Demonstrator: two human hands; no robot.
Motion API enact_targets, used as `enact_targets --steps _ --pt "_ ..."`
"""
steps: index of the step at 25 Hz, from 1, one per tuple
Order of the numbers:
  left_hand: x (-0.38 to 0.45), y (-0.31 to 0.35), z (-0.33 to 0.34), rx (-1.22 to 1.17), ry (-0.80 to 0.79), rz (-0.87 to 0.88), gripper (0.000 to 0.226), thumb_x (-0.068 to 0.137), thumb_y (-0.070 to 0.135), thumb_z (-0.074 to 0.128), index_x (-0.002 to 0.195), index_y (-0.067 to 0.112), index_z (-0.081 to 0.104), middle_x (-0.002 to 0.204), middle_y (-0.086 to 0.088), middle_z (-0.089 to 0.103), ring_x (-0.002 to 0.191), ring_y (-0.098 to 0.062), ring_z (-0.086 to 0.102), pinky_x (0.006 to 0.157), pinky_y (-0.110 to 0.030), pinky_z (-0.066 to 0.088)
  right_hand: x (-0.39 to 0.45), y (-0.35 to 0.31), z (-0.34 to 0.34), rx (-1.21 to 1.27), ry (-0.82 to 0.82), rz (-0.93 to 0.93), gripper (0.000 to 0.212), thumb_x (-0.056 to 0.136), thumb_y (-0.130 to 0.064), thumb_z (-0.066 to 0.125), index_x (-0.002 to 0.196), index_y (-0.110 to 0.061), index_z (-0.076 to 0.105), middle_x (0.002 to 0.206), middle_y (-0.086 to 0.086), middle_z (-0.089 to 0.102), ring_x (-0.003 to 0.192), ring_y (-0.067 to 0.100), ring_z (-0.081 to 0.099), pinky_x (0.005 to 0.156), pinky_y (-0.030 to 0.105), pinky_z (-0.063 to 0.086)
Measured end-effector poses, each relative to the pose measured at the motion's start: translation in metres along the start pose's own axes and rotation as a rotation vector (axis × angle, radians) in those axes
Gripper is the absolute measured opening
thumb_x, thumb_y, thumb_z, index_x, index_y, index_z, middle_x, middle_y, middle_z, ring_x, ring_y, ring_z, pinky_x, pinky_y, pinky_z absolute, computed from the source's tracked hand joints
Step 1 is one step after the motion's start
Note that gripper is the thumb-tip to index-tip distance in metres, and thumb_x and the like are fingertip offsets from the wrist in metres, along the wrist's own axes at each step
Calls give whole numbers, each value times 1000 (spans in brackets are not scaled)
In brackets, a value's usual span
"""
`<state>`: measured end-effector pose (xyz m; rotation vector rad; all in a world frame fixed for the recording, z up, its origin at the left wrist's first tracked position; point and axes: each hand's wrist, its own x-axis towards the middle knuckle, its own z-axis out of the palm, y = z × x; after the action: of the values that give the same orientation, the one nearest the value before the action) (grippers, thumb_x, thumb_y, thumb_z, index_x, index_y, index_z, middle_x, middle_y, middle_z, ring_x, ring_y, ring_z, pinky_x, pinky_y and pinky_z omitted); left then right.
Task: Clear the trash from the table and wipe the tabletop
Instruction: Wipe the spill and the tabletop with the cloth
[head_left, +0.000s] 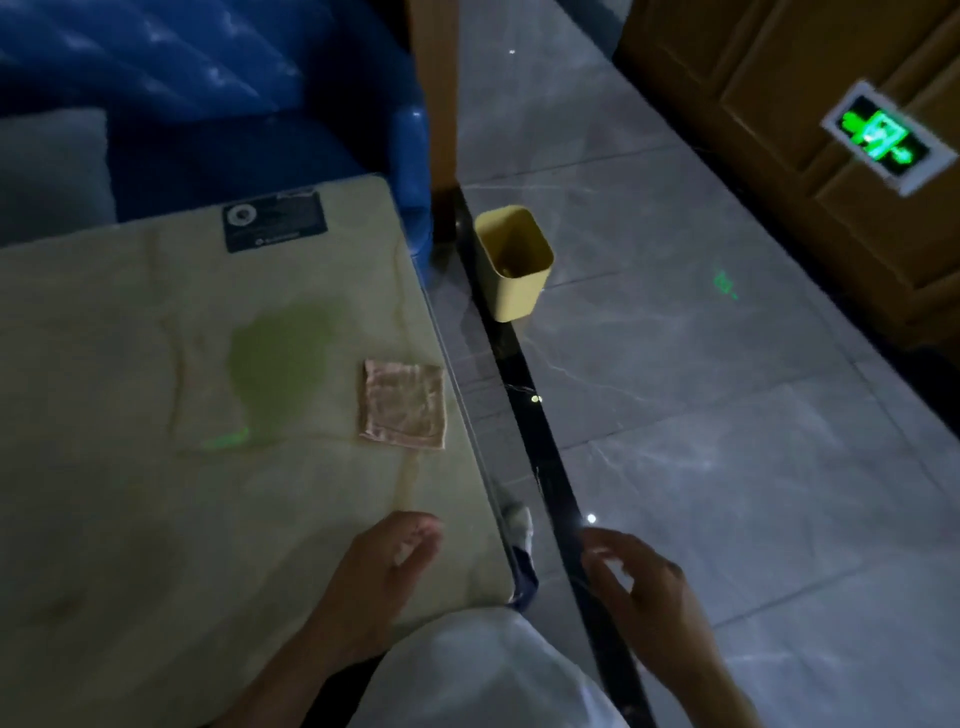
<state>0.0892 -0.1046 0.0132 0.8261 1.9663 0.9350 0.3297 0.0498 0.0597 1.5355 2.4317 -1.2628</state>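
The pale cream tabletop (130, 493) fills the left of the view. A folded pinkish cloth (404, 404) lies flat near the table's right edge. On the floor past that edge stands a small yellow bin (514, 262), upright, with its mouth facing me. My left hand (379, 577) hovers over the near right corner of the table, fingers loosely curled and holding nothing. My right hand (639, 587) hangs over the floor to the right of the table, fingers apart and empty. No loose trash shows on the tabletop.
A black label (275, 221) is stuck at the table's far edge. A blue padded seat (208, 93) stands behind the table. Grey tiled floor (727, 415) with a black strip runs along the right. A wooden door with a green exit sign (883, 137) is at top right.
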Motion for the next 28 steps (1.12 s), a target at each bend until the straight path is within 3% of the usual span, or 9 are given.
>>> enact_targets --steps 4,8,11,14,16,19,21,26,28 --pt "44 18 19 -99 111 -71 33 80 56 50 98 33 67 102 24 66 94 1 63 83 -21 50 64 8 -35 -55 -107 -70 27 83 -31 66 103 -48 64 100 -21 70 89 -11 63 77 4 48" --pt "78 37 30 -202 222 -133 14 89 31 60 101 30 67 101 20 67 96 0 62 86 -20 48 119 13 -64 -171 -253 -146 40 80 -25 71 97 -60 61 97 -31 67 90 -12 62 78 1 44" --pt "101 50 33 -214 266 -150 13 89 30 59 100 29 66 99 14 69 96 1 61 82 -13 46 157 10 -90 -232 -329 -168 42 81 -26 69 96 -64 59 99 -35 64 91 -14 61 76 7 48" --pt "126 60 31 -195 297 -177 24 83 48 55 102 34 62 100 19 65 97 5 59 79 -6 43 199 4 -112 -253 -388 -195 21 83 -41 59 97 -56 59 96 -23 69 95 -16 58 81 20 52" --pt "141 72 29 -186 363 -206 41 78 55 50 105 27 64 97 17 64 95 9 58 77 -2 40 235 -5 -124 -268 -436 -251 22 83 -46 54 103 -45 63 101 -17 70 95 -19 55 80 16 49" --pt "163 98 30 -179 464 -274 26 85 39 60 104 21 65 95 14 64 92 9 58 75 1 40 295 -21 -136 -251 -503 -353 23 89 -30 59 110 -34 66 107 -16 67 98 -15 56 80 6 42" --pt "177 118 37 -178 553 -298 18 88 25 62 104 18 66 95 7 66 85 11 58 73 0 40 332 -36 -148 -276 -564 -443 26 90 -30 58 115 -31 65 109 -15 67 97 -4 61 85 13 44" --pt "197 152 59 -331 787 -439 19 81 40 62 97 32 67 96 6 71 84 -5 66 77 -25 55 409 -75 -168 -295 -663 -625 28 90 -29 57 117 -29 63 107 -13 65 98 3 60 88 21 47" --pt "198 165 70 -365 899 -503 13 83 36 64 94 31 68 93 4 72 83 -8 67 74 -22 53 433 -92 -162 -313 -717 -706 28 89 -29 59 116 -25 64 107 -9 67 97 4 61 86 17 48"
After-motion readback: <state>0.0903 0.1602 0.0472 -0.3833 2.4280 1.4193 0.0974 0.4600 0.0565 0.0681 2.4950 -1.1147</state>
